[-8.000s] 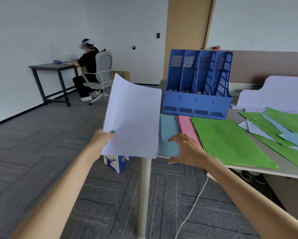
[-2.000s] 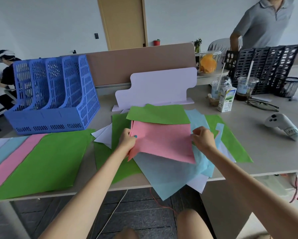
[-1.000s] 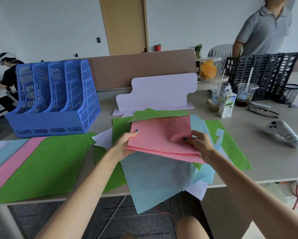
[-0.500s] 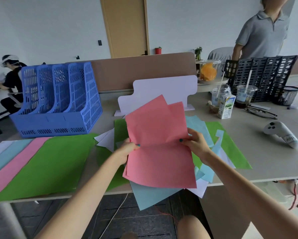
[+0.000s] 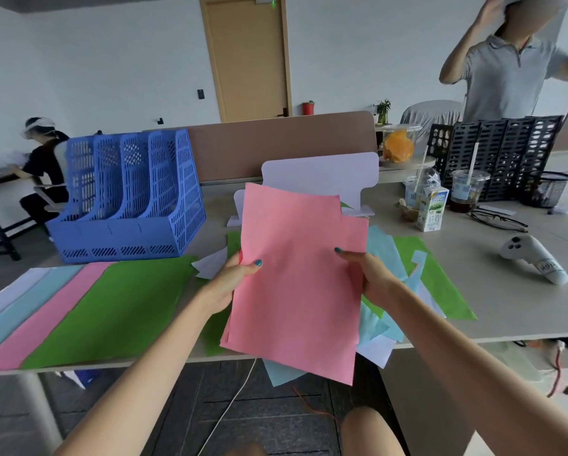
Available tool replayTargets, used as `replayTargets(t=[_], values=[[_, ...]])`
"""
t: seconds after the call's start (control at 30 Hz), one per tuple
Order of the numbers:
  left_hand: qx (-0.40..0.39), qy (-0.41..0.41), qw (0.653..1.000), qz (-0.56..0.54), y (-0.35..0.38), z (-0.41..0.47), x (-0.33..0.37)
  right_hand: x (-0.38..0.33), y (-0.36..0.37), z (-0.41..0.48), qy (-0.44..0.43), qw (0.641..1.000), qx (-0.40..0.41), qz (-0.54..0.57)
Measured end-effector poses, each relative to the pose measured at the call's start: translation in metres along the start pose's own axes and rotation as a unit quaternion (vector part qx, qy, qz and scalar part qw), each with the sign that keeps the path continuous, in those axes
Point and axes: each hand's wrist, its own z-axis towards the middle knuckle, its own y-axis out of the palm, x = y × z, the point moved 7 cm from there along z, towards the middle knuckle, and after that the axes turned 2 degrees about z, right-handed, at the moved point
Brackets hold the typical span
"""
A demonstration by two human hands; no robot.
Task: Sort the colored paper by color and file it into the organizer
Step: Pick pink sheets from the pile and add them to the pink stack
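I hold a stack of pink paper (image 5: 295,278) upright above the table's front edge. My left hand (image 5: 233,284) grips its left edge and my right hand (image 5: 368,278) grips its right edge. Beneath and behind it lies a mixed pile of green, light blue and white sheets (image 5: 437,284), partly hidden. On the left of the table lie sorted piles: green (image 5: 111,307), pink (image 5: 45,320), light blue (image 5: 16,307) and white (image 5: 6,291). The blue organizer (image 5: 128,199) stands behind them with its slots showing no paper.
A white cut-out board (image 5: 322,176) stands behind the mixed pile. A milk carton (image 5: 432,209), drink cups (image 5: 466,192), glasses (image 5: 499,220), a white controller (image 5: 535,258) and a black organizer (image 5: 493,153) sit at the right. One person stands at back right, another sits at far left.
Both hands pulled the pink sheets out of the mixed pile, lifted them and gathered them into one upright stack nearer to me.
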Motion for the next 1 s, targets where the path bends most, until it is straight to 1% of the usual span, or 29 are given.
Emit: replayTargets(t=[0.1, 0.23, 0.4, 0.57, 0.7, 0.77, 0.9, 0.97, 1.0], values=[[-0.008, 0.017, 1.0, 0.005, -0.002, -0.006, 0.012, -0.01, 0.009, -0.005, 0.001, 1.0, -0.021, 0.014], [0.006, 0.031, 1.0, 0.005, -0.01, -0.008, 0.025, -0.033, 0.023, -0.01, -0.019, 0.998, -0.058, 0.007], [0.022, 0.058, 0.998, -0.011, -0.006, -0.007, 0.044, -0.051, 0.037, -0.009, -0.007, 0.996, -0.087, -0.024], [0.052, 0.041, 0.997, -0.03, -0.009, -0.003, 0.053, -0.066, 0.042, 0.0, -0.055, 0.996, -0.067, -0.014], [0.05, 0.033, 0.996, -0.061, -0.009, -0.001, 0.062, -0.085, 0.046, 0.002, -0.11, 0.992, -0.056, -0.031], [0.034, 0.027, 0.997, -0.068, -0.005, -0.002, 0.07, -0.096, 0.048, 0.002, -0.136, 0.989, -0.045, -0.038], [-0.034, -0.001, 0.993, -0.114, 0.006, 0.001, 0.066, -0.116, 0.051, -0.001, -0.187, 0.981, -0.036, -0.031], [-0.033, -0.01, 0.995, -0.098, 0.015, -0.001, 0.061, -0.119, 0.05, -0.002, -0.197, 0.979, -0.029, -0.034], [-0.016, -0.005, 0.996, -0.086, 0.018, 0.001, 0.06, -0.12, 0.05, -0.003, -0.199, 0.979, -0.031, -0.038]])
